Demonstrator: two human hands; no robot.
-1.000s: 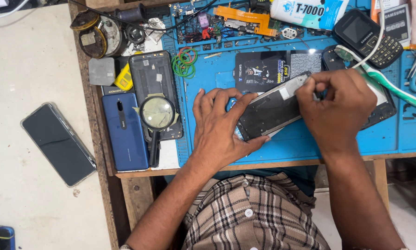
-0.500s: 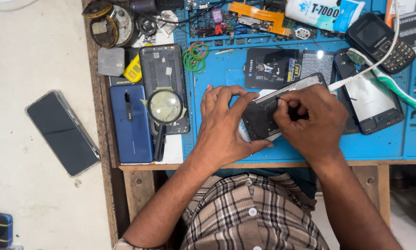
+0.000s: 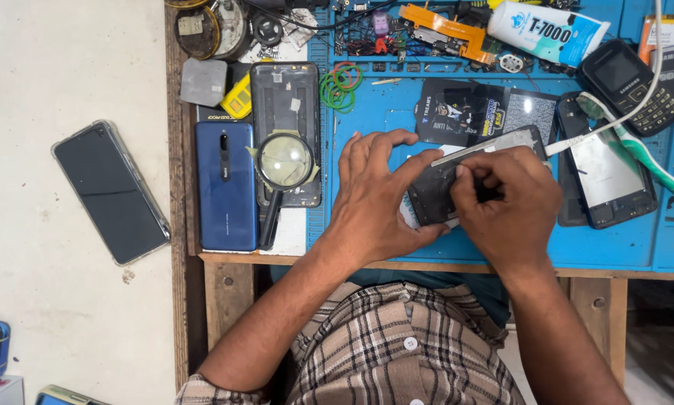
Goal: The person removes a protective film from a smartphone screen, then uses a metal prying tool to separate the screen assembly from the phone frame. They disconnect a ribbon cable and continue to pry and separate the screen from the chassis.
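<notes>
A dark opened phone lies tilted on the blue work mat. My left hand presses on its left end with fingers spread, the forefinger reaching along its top edge. My right hand covers the phone's right half, fingers curled and pinched against its surface. Whether a small tool or part sits between those fingers is hidden.
A magnifying glass rests on a grey back cover, beside a blue phone. Another phone and a keypad phone lie at right. A glue tube, green rubber bands and parts line the back. A phone lies on the floor.
My right hand has slid left along the phone, from its right end to its middle. The left hand has stayed pressed on the phone.
</notes>
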